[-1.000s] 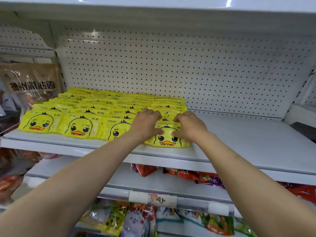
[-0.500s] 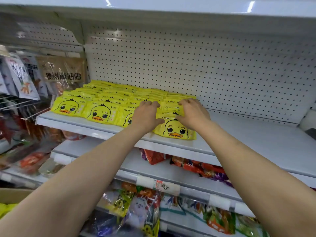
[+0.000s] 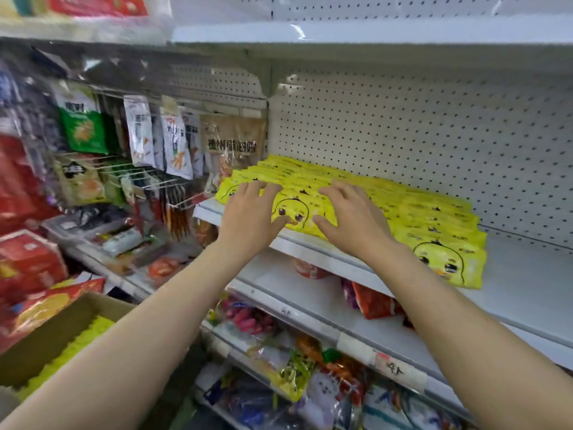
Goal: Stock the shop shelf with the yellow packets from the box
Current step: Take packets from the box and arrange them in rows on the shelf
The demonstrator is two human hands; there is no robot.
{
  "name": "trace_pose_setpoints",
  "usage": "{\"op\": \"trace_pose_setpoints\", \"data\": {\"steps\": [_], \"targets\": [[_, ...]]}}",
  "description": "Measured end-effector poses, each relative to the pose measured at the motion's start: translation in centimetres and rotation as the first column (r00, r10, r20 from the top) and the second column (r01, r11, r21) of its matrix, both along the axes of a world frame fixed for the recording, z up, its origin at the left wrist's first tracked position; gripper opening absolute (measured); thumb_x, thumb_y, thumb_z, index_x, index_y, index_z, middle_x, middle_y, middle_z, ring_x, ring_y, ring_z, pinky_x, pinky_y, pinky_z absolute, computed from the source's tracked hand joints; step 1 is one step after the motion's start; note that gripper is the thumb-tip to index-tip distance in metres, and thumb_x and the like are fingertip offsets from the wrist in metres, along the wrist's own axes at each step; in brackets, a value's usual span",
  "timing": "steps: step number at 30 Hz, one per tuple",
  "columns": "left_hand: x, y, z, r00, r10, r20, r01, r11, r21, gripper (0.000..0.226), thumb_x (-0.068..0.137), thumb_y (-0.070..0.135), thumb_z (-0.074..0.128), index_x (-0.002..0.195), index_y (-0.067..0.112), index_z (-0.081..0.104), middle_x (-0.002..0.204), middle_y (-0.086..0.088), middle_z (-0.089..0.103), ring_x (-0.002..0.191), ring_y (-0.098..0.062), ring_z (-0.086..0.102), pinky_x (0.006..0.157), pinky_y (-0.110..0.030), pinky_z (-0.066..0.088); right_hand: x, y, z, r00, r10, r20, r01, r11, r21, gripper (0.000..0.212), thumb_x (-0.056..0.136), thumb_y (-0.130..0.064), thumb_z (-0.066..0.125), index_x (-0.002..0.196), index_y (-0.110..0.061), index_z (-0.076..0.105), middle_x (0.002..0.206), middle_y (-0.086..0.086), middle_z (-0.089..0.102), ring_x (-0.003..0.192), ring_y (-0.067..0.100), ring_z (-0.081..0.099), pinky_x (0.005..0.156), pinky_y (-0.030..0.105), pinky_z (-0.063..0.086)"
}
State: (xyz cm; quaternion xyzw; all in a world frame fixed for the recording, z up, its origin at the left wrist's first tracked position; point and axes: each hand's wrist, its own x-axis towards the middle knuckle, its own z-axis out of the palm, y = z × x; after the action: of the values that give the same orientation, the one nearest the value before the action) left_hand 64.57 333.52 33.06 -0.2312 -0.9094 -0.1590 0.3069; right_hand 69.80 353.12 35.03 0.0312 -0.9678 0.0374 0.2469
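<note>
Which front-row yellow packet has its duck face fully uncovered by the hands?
The rightmost front packet, at the row's right end: its duck shows whole. The right hand and left hand overlap the others.

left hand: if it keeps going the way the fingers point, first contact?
Likely the flat yellow duck-print packets on the white metal shelf: the left hand, fingers spread, points over their near-left rows. Beyond stands the white pegboard back panel. Height above the packets is unclear.

Hanging snack bags (image 3: 173,141) beside pegboard (image 3: 403,135)
</note>
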Motion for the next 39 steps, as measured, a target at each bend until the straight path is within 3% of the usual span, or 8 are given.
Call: {"op": "trace_pose_setpoints", "data": {"steps": [7,14,21,26,30,33,39], "targets": [[-5.7,-15.7,-1.6,0.994,0.102,0.033,-0.100,0.994,-0.040,0.058,0.084,0.047,0.065,0.135,0.025,0.049,0.131,-0.006,0.052,0.118,-0.032,0.049,0.091,-0.045,0.046,-7.8,-15.6,-1.8,0.992,0.123,0.036,-0.123,0.992,-0.012,0.059,0.093,-0.043,0.060,0.145,-0.021,0.044,0.154,0.007,0.036,0.142,0.028,0.029,0.112,0.037,0.030],[-13.3,-29.2,-4.0,0.984,0.158,0.080,-0.149,0.983,-0.106,0.060,0.086,0.050,0.063,0.138,0.024,0.046,0.135,-0.005,0.050,0.123,-0.030,0.046,0.095,-0.044,0.046,-16.0,-29.4,-4.8,0.983,0.169,0.079,-0.166,0.985,-0.040,0.060,0.093,-0.048,0.059,0.145,-0.023,0.041,0.154,0.001,0.036,0.142,0.023,0.029,0.115,0.037,0.031],[-18.5,-35.6,-10.2,0.961,0.183,0.207,-0.158,0.979,-0.128,0.057,0.085,0.047,0.065,0.134,0.024,0.049,0.134,-0.005,0.051,0.122,-0.031,0.046,0.098,-0.044,0.043,-21.8,-36.4,-10.2,0.952,0.190,0.241,-0.182,0.982,-0.055,0.056,0.095,-0.049,0.055,0.143,-0.023,0.042,0.152,0.001,0.037,0.142,0.023,0.030,0.109,0.038,0.036],[-20.7,-38.0,-16.5,0.907,0.258,0.333,-0.209,0.962,-0.176,0.055,0.085,0.045,0.065,0.133,0.022,0.050,0.132,-0.006,0.052,0.120,-0.032,0.046,0.096,-0.045,0.044,-25.7,-39.0,-16.8,0.880,0.261,0.396,-0.251,0.965,-0.079,0.057,0.095,-0.047,0.056,0.144,-0.023,0.041,0.153,0.002,0.036,0.142,0.023,0.028,0.111,0.039,0.034],[-21.3,-39.4,-22.7,0.799,0.304,0.519,-0.239,0.952,-0.190,0.055,0.085,0.044,0.064,0.134,0.023,0.050,0.132,-0.006,0.052,0.119,-0.033,0.046,0.094,-0.046,0.044,-28.0,-40.2,-23.8,0.779,0.275,0.563,-0.263,0.959,-0.106,0.055,0.095,-0.047,0.055,0.142,-0.021,0.042,0.148,0.001,0.041,0.137,0.025,0.035,0.107,0.040,0.035],[-21.1,-40.2,-28.4,0.689,0.325,0.648,-0.228,0.946,-0.231,0.057,0.086,0.044,0.065,0.135,0.021,0.049,0.127,-0.009,0.053,0.119,-0.034,0.047,0.093,-0.045,0.045,-28.9,-40.6,-30.1,0.651,0.290,0.701,-0.254,0.954,-0.158,0.055,0.093,-0.048,0.058,0.140,-0.021,0.046,0.143,0.003,0.046,0.135,0.027,0.039,0.106,0.040,0.040],[-18.9,-40.7,-40.3,0.342,0.299,0.891,-0.179,0.951,-0.250,0.060,0.087,0.043,0.066,0.140,0.026,0.045,0.131,-0.010,0.053,0.123,-0.034,0.046,0.099,-0.042,0.042,-28.0,-40.4,-43.0,0.319,0.271,0.908,-0.149,0.961,-0.235,0.058,0.090,-0.042,0.066,0.138,-0.014,0.050,0.141,0.013,0.052,0.131,0.030,0.047,0.102,0.035,0.038]]}}
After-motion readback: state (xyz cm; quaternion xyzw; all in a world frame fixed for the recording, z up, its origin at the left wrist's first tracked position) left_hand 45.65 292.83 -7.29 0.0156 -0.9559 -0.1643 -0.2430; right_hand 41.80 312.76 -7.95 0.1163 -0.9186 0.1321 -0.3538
